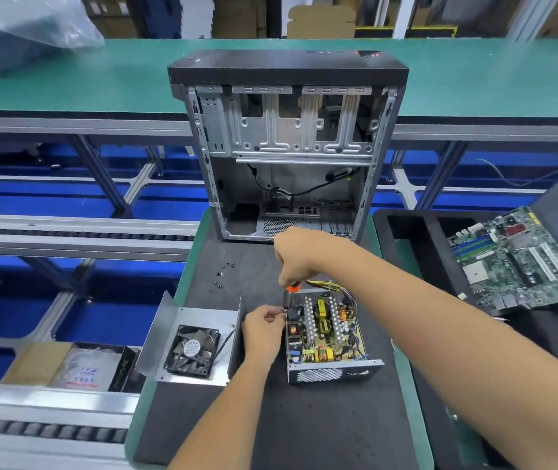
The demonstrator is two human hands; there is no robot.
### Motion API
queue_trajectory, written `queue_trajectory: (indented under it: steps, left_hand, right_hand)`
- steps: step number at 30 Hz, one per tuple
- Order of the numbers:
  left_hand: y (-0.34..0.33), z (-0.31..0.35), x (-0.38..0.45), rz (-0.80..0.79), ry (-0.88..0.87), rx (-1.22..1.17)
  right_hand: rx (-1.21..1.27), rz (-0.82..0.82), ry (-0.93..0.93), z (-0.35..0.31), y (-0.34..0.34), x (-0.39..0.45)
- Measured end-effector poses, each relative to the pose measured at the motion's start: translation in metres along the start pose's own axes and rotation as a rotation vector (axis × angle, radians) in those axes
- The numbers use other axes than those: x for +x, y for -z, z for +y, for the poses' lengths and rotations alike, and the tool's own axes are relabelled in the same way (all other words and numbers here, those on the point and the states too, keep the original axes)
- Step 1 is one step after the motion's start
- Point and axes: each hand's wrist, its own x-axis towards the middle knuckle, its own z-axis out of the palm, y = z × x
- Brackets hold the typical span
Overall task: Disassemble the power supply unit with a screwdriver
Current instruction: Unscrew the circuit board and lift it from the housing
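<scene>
The opened power supply unit (328,337) sits on the black mat, its circuit board exposed inside the metal tray. Its removed metal cover (199,317), with a black fan (193,349) mounted on it, lies just to the left. My right hand (299,256) grips a screwdriver with an orange collar (293,288), held upright over the unit's far left corner. My left hand (265,325) pinches the unit's left wall near that corner. Several small black screws (221,274) lie loose on the mat behind the cover.
An empty computer case (287,144) stands open behind the work area. A motherboard (521,259) lies on a black foam tray (406,225) at the right. Roller conveyor rails (67,232) run along the left. Boxes and a bagged item (77,366) sit at the lower left.
</scene>
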Motion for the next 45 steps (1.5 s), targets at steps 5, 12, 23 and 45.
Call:
queue_trajectory:
  steps: [5, 12, 23, 45]
  left_hand:
    - [-0.002, -0.007, -0.004, 0.006, -0.031, -0.024]
    - [-0.003, -0.013, 0.001, -0.019, -0.046, -0.082]
    - [-0.001, -0.011, 0.003, -0.035, -0.044, -0.121]
    - [0.0, -0.012, 0.004, -0.053, -0.039, -0.111]
  right_hand:
    - [0.074, -0.022, -0.027, 0.005, 0.001, 0.002]
    - [-0.002, 0.019, -0.004, -0.008, -0.001, 0.0]
    - [0.029, 0.039, -0.022, -0.009, 0.004, -0.001]
    - [0.008, 0.008, -0.037, -0.012, 0.0, 0.003]
